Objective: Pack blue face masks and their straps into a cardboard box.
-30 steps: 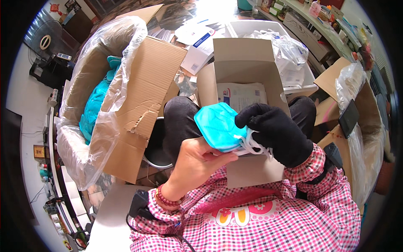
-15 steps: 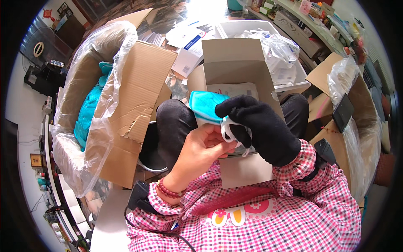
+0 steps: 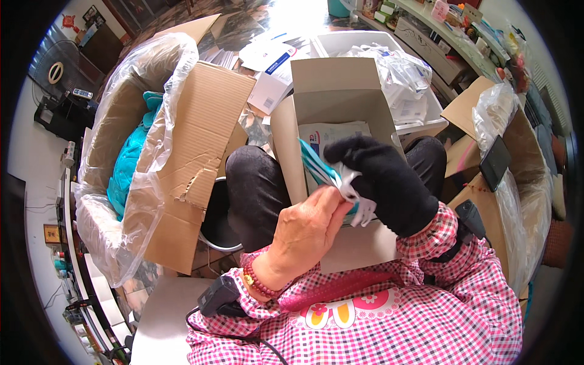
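Slim pinch on a fanned stack of masks

In the head view, the teal masks (image 3: 316, 165) are at the centre of the frame, above the open carton (image 3: 337, 74), seen nearly edge-on. The bare left hand (image 3: 304, 222) pinches them near the end where the white ear loops (image 3: 364, 213) gather. The black-gloved right hand (image 3: 386, 182) curls against their right side; its fingertips are partly hidden, so I cannot tell whether it is closed on them.

The likeliest trouble is the layers sliding apart, since the visible pinch takes only one end and the upper edges already spread. The loops bunch between both hands, so they could tangle or catch on the glove's fabric, pulling a mask askew. A dropped piece would probably land in the carton.

The masks look thin and soft, with pointed, layered edges; the loops are limp and stretchy-looking. The carton is smooth, stiff greyish board, with a flat white packet (image 3: 353, 129) inside. At the left of the frame, a corrugated box (image 3: 210, 109) with a torn patch wears a crinkled, translucent liner (image 3: 109, 243) around a teal heap (image 3: 131, 170). Glossy, crumpled packets (image 3: 395, 76) fill a rigid white tub (image 3: 420, 129) at upper right.
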The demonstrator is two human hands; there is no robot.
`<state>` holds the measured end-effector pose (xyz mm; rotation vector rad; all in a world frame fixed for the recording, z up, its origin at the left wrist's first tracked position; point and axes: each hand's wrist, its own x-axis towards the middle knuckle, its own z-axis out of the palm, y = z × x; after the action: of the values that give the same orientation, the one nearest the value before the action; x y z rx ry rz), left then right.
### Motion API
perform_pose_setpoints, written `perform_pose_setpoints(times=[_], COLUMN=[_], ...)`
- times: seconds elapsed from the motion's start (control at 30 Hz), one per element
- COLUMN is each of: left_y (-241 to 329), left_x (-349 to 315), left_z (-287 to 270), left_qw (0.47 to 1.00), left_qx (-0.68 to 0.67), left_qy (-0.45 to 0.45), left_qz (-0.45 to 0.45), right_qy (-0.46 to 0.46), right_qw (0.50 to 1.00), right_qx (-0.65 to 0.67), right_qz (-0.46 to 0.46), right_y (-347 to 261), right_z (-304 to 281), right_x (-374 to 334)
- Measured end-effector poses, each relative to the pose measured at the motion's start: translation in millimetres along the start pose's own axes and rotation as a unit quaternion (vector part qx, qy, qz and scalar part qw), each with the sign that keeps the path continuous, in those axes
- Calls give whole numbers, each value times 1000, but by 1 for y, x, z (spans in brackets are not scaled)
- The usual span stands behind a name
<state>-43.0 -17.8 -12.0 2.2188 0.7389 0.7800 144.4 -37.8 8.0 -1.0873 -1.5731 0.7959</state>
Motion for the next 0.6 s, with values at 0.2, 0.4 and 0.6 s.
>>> perform_pose_setpoints(times=[0.2,0.4,0.6], left_y=[-9,-4,-60], left_x=[-36,-61,-111], left_z=[-43,-71,-139], left_qw=[993,964,878], left_qx=[-33,-150,-135], left_qy=[-117,-198,334], left_qz=[-15,-98,-315], right_qy=[-125,-174,-84], right_qw=[925,902,969], right_qx=[189,186,-231], right_qz=[306,348,17], right_y=[-20,-27,4], right_z=[-22,-19,-85], right_x=[-4,-2,-28])
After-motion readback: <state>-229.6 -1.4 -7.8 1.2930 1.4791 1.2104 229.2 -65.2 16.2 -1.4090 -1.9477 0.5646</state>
